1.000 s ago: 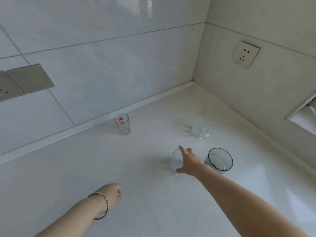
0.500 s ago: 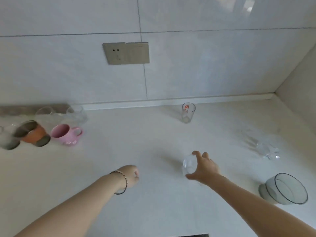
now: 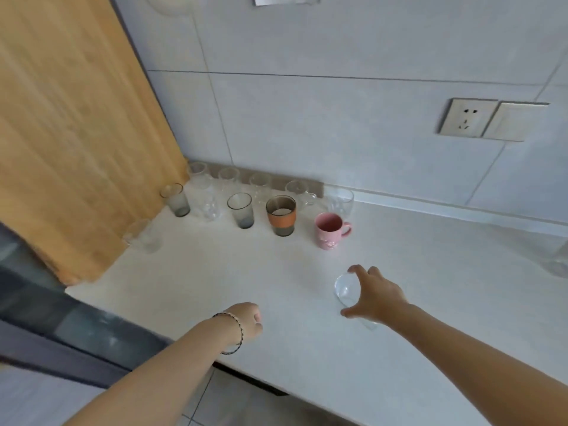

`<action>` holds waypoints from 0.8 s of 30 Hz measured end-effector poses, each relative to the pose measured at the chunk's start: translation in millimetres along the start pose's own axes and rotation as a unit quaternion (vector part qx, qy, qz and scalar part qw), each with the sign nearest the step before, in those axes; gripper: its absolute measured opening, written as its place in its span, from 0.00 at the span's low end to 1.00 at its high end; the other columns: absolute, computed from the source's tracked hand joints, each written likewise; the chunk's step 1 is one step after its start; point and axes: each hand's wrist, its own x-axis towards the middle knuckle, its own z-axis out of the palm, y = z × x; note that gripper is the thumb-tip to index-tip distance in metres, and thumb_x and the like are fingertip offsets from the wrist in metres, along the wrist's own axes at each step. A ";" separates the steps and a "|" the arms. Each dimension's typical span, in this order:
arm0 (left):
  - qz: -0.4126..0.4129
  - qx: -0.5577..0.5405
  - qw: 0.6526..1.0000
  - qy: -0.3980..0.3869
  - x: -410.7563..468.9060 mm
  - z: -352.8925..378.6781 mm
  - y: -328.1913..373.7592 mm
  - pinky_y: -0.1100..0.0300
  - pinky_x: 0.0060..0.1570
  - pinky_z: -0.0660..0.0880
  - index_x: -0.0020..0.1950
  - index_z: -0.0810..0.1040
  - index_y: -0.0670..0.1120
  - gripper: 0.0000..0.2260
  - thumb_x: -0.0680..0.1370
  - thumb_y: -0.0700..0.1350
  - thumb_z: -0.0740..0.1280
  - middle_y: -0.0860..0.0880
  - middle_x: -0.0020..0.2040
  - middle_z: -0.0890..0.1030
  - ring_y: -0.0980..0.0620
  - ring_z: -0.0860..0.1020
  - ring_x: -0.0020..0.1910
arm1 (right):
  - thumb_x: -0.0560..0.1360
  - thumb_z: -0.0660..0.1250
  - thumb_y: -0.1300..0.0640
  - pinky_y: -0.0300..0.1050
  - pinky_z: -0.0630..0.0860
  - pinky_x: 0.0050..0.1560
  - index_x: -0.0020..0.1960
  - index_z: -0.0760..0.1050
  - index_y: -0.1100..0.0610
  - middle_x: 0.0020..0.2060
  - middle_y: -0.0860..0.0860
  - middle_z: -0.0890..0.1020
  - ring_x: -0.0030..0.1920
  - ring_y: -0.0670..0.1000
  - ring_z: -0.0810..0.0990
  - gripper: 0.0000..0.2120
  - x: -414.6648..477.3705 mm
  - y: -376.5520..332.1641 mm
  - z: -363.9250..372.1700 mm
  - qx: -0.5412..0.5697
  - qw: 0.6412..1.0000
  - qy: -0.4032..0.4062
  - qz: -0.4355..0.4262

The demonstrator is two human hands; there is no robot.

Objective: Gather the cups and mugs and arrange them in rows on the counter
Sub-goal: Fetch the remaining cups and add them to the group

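Note:
My right hand (image 3: 373,295) grips a small clear glass (image 3: 345,289) above the white counter (image 3: 430,318), thumb and fingers curled round it. My left hand (image 3: 247,322), with a bracelet at the wrist, hovers curled over the counter's front and holds nothing. At the back left stand rows of cups: several clear glasses (image 3: 229,178) along the wall, then a grey glass (image 3: 176,199), another grey glass (image 3: 241,210), an orange-banded cup (image 3: 281,215) and a pink mug (image 3: 329,230). A lone clear glass (image 3: 143,235) stands further forward on the left.
A wooden panel (image 3: 76,133) rises at the counter's left end. A wall socket (image 3: 467,118) sits on the tiled wall at right. Part of another clear glass (image 3: 558,259) shows at the right edge. The counter's front edge runs diagonally below my arms.
The view has swung left, bringing the rows of cups into sight. My right hand has carried the clear glass leftward toward them. My left hand stays curled.

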 end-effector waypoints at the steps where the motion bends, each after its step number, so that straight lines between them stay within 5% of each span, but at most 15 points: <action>1: -0.010 -0.005 1.000 0.003 0.6 -7.4 -22.6 0.58 0.62 0.69 0.64 0.72 0.43 0.15 0.79 0.43 0.57 0.46 0.66 0.74 0.48 0.72 0.65 | 0.63 0.74 0.42 0.45 0.74 0.54 0.70 0.58 0.46 0.60 0.51 0.70 0.56 0.54 0.78 0.41 7.3 -21.7 3.1 0.006 1.000 0.001 -0.006; 11: -0.088 -0.055 0.995 0.007 40.0 -70.4 -159.8 0.59 0.62 0.69 0.64 0.71 0.42 0.14 0.80 0.42 0.56 0.45 0.66 0.73 0.48 0.72 0.65 | 0.63 0.73 0.40 0.48 0.75 0.56 0.70 0.59 0.47 0.61 0.51 0.69 0.59 0.55 0.77 0.41 94.3 -171.6 44.8 0.031 0.998 -0.017 -0.044; 16: -0.099 -0.083 0.991 0.019 75.0 -108.8 -201.3 0.61 0.56 0.69 0.59 0.72 0.45 0.10 0.80 0.43 0.56 0.46 0.65 0.73 0.51 0.71 0.53 | 0.65 0.70 0.38 0.47 0.74 0.56 0.71 0.58 0.49 0.62 0.52 0.68 0.61 0.55 0.75 0.41 153.2 -237.7 58.1 0.022 0.996 -0.030 -0.076; 21: -0.106 -0.095 0.990 0.018 101.5 -127.8 -233.8 0.59 0.61 0.70 0.55 0.72 0.48 0.07 0.79 0.44 0.56 0.47 0.65 0.73 0.48 0.73 0.62 | 0.66 0.71 0.39 0.47 0.73 0.57 0.71 0.57 0.51 0.62 0.54 0.68 0.62 0.55 0.72 0.41 199.2 -311.5 74.8 0.034 0.995 -0.029 -0.092; 24: -0.097 -0.090 0.991 -0.001 108.4 -128.9 -249.7 0.60 0.60 0.70 0.55 0.71 0.48 0.07 0.80 0.44 0.56 0.46 0.65 0.73 0.49 0.73 0.58 | 0.66 0.72 0.39 0.47 0.73 0.57 0.71 0.58 0.52 0.62 0.55 0.68 0.62 0.56 0.72 0.40 218.0 -349.9 87.4 0.061 0.995 -0.032 -0.071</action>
